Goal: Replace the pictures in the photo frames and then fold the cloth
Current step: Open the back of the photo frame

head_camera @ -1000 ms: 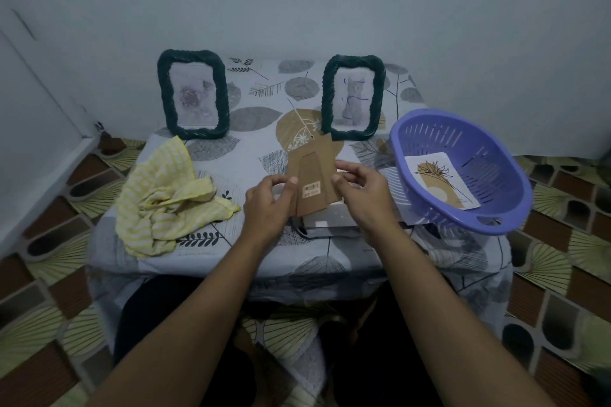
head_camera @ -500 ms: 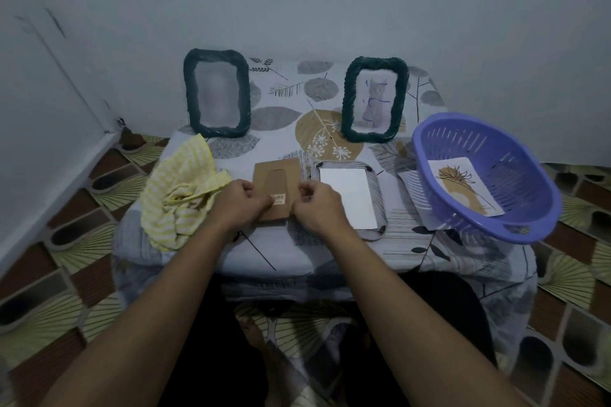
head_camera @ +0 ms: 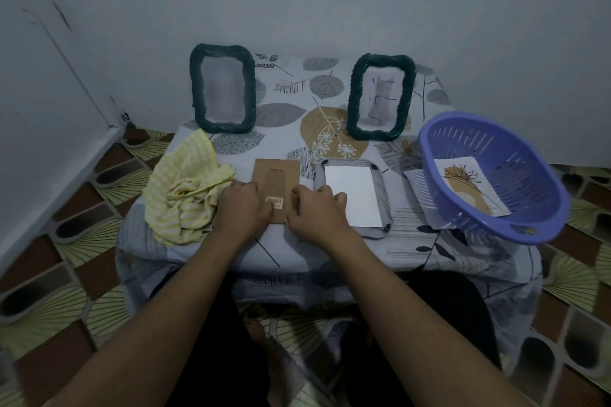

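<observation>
A brown backing board (head_camera: 276, 175) with a barcode sticker lies flat on the table. My left hand (head_camera: 243, 205) and my right hand (head_camera: 317, 210) grip its near corners with curled fingers. To its right a third frame (head_camera: 386, 198) lies face down with a white sheet (head_camera: 352, 195) in its opening. At the back stand two dark green frames: the left frame (head_camera: 195, 89) holds a blurred picture, the right frame (head_camera: 355, 99) a cat picture. A crumpled yellow striped cloth (head_camera: 185, 195) lies just left of my left hand.
A purple slotted basket (head_camera: 522, 162) at the right holds a picture of a brown plant (head_camera: 472, 185), and another sheet (head_camera: 418, 180) pokes out under it. The leaf-patterned table cover (head_camera: 330, 251) hangs over the near edge. Walls close in behind and left.
Both hands have brought the backing board down and to the left, from held up over the face-down frame to flat on the table beside the cloth. The white sheet in that frame is now uncovered.
</observation>
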`<action>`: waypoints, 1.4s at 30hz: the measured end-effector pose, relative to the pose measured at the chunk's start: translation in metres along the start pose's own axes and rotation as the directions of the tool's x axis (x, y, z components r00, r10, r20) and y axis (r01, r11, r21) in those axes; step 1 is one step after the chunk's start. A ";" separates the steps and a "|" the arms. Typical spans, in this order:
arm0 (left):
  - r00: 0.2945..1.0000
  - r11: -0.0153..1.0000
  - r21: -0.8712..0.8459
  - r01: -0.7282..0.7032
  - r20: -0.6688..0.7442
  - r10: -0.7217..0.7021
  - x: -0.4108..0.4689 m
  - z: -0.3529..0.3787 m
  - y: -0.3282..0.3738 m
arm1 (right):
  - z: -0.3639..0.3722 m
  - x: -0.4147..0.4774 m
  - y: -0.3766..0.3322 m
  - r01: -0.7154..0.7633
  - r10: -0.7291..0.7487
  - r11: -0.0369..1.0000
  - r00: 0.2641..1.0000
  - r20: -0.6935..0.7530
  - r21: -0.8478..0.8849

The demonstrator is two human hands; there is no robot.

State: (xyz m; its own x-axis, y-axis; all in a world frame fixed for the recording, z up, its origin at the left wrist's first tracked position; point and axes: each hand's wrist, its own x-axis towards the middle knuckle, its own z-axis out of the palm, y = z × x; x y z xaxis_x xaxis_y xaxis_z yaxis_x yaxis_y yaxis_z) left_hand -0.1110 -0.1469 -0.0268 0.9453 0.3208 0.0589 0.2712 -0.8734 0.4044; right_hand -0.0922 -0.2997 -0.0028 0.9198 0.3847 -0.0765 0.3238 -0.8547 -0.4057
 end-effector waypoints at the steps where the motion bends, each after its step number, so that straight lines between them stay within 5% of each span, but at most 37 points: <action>1: 1.000 1.000 0.018 -0.019 -0.016 0.019 -0.002 0.001 0.002 | -0.001 0.000 0.001 0.010 -0.010 1.000 1.000 0.007 0.004; 10: 0.976 0.976 -0.118 -0.183 -0.142 0.166 -0.006 -0.006 0.043 | -0.023 -0.005 0.035 0.044 -0.027 0.987 0.994 -0.104 0.157; 16: 0.932 0.917 -0.169 -0.362 -0.031 0.362 0.004 0.010 0.077 | -0.045 -0.008 0.093 -0.051 0.092 0.986 0.962 -0.256 0.161; 32: 0.957 0.960 0.122 -0.252 0.178 0.228 0.034 0.048 0.102 | -0.029 -0.019 0.145 -0.132 0.145 0.988 0.969 -0.198 0.078; 39: 0.955 0.952 0.117 -0.283 0.119 0.270 0.032 0.045 0.107 | -0.029 -0.020 0.142 -0.141 0.151 0.988 0.967 -0.203 0.063; 42: 0.958 0.961 -0.075 -0.267 0.084 0.273 0.030 0.042 0.112 | -0.030 -0.020 0.142 -0.142 0.151 0.988 0.969 -0.196 0.057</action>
State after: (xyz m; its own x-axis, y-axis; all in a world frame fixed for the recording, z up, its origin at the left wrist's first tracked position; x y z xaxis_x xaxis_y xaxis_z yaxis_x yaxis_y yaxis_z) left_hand -0.0446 -0.2509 -0.0184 0.9952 0.0387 0.0903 -0.0052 -0.8972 0.4417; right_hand -0.0581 -0.4395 -0.0320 0.9835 0.1758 0.0431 0.1765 -0.8795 -0.4419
